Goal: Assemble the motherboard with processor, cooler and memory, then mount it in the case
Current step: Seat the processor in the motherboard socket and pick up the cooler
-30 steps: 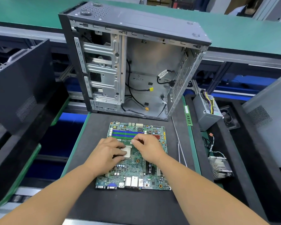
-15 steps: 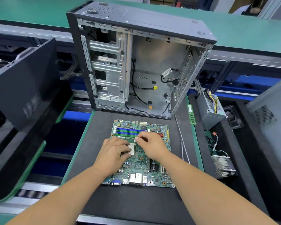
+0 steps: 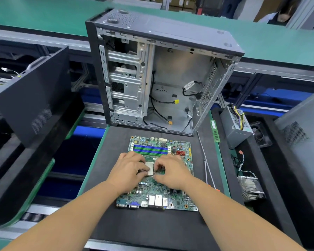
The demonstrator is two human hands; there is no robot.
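Observation:
A green motherboard (image 3: pixel 159 195) lies flat on a black mat (image 3: pixel 143 229), with blue and green memory slots (image 3: pixel 150 150) at its far end. A square metal-topped processor (image 3: pixel 149 168) sits in the socket at the board's middle. My left hand (image 3: pixel 128 169) curls its fingertips over the processor's left edge. My right hand (image 3: pixel 173 172) pinches the right edge between thumb and forefinger. The socket around the chip is mostly hidden by my fingers. An open grey computer case (image 3: pixel 170 31) stands upright just behind the board. A finned cooler (image 3: pixel 250 189) and a green memory stick (image 3: pixel 215 131) lie to the right.
Two long thin tools (image 3: pixel 205 160) lie on the mat right of the board. A grey power supply (image 3: pixel 233 129) with coloured wires stands right of the case. Loose cables hang inside the case. Dark case panels lean at far left (image 3: pixel 31 98) and right (image 3: pixel 301 131). A person stands at top right.
My right hand has slid from the socket's far edge down to the processor's right side. My left hand stays on the chip's left side. The view has shifted slightly.

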